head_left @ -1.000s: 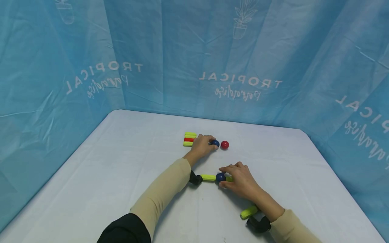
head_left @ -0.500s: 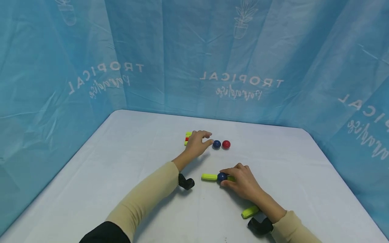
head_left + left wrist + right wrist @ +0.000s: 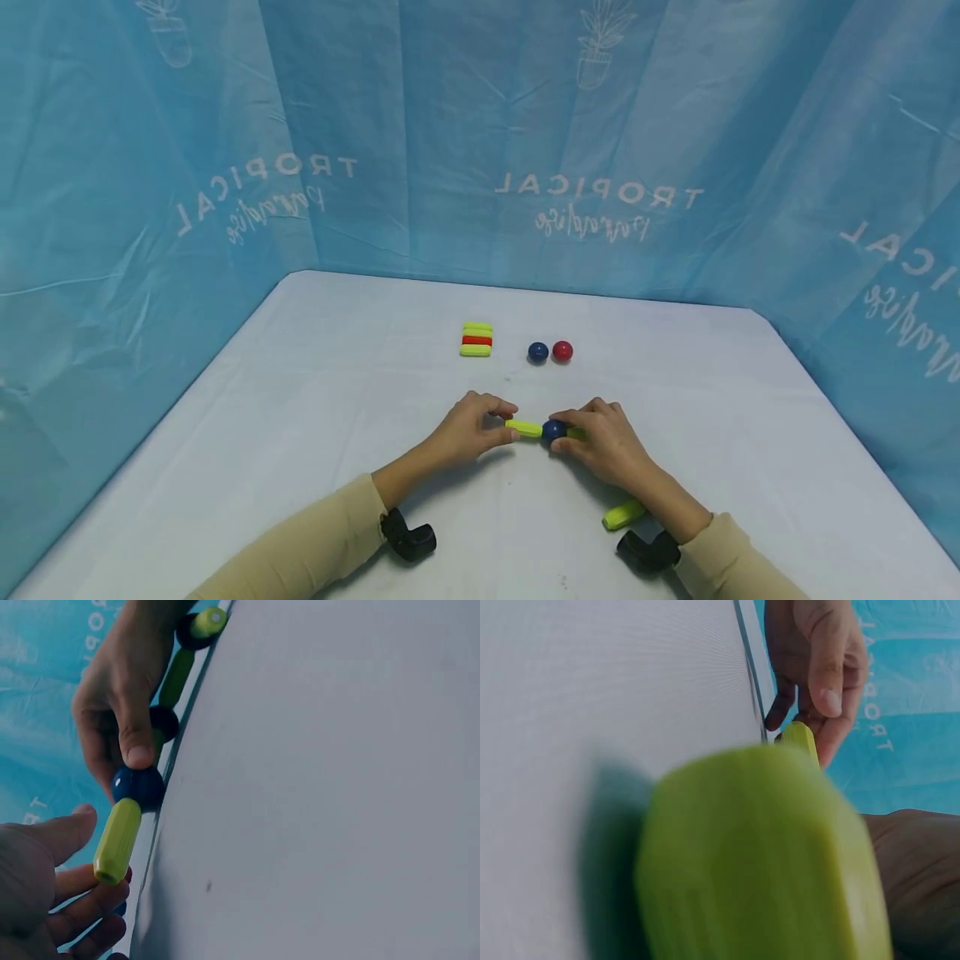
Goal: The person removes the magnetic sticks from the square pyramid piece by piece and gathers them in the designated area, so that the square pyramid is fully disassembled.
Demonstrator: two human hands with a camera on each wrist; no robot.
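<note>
**Head view: two hands on a rod-and-ball chain, white table**

Left hand (image 3: 471, 427): fingers curled, thumb and fingertips pinching the free end of a lime-green rod (image 3: 524, 428). Rod is a short, round-ended cylinder with a smooth matt surface; in the left wrist view (image 3: 117, 840) its blunt end sits between thumb and curled fingers.

Right hand (image 3: 603, 439): fingers bent, thumb and forefinger gripping a dark blue ball (image 3: 553, 430), glossy and spherical, joined to the rod's other end. A second green rod (image 3: 576, 433) runs on from the ball under this hand's fingers. The chain lies just above the table near its middle, close to the front edge.

Loose green rod (image 3: 624, 514): finely ribbed, lying on the cloth just beside the right wrist; it fills the right wrist view, blurred.

Stack of bars (image 3: 476, 339): three lime, one red, flat and side by side, well beyond the hands.

Blue ball (image 3: 537, 352) and red ball (image 3: 562, 351): shiny, touching or nearly so, right of the stack.

Table (image 3: 315, 392): white cloth, faintly creased.

Backdrop (image 3: 480, 125): blue fabric, wrinkled, printed lettering.
</note>
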